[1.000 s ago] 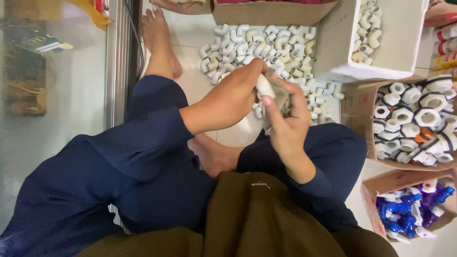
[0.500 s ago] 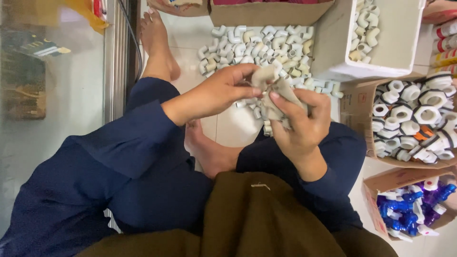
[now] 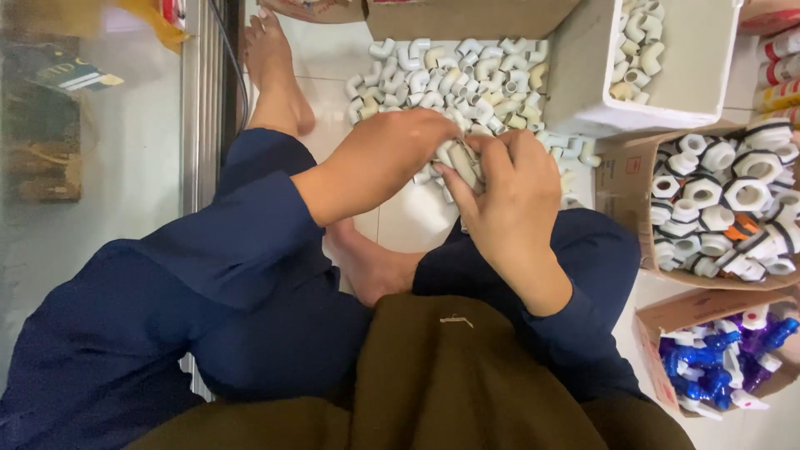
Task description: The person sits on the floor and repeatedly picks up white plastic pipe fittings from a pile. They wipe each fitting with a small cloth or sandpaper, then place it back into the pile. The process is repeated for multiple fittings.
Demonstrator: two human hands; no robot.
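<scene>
My left hand [image 3: 392, 154] and my right hand [image 3: 512, 187] meet in front of me over the tiled floor. Together they hold a small white pipe elbow wrapped in a grey-beige cloth [image 3: 462, 160]; only a sliver of cloth and fitting shows between the fingers. My right hand's fingers are curled over the cloth, and my left hand pinches the fitting from the left. Just beyond my hands lies a heap of white and cream pipe elbows [image 3: 467, 79] on the floor.
A white box [image 3: 583, 75] at the upper right holds more elbows. A cardboard box [image 3: 621, 179] of white hexagonal fittings stands to the right, and below it another cardboard box [image 3: 658, 321] with blue and purple parts. My bare feet [image 3: 275, 67] and crossed legs frame the floor.
The cloth was spread open between my hands half a second ago; now both hands have closed together around it and the fitting, with my right hand turned over on top.
</scene>
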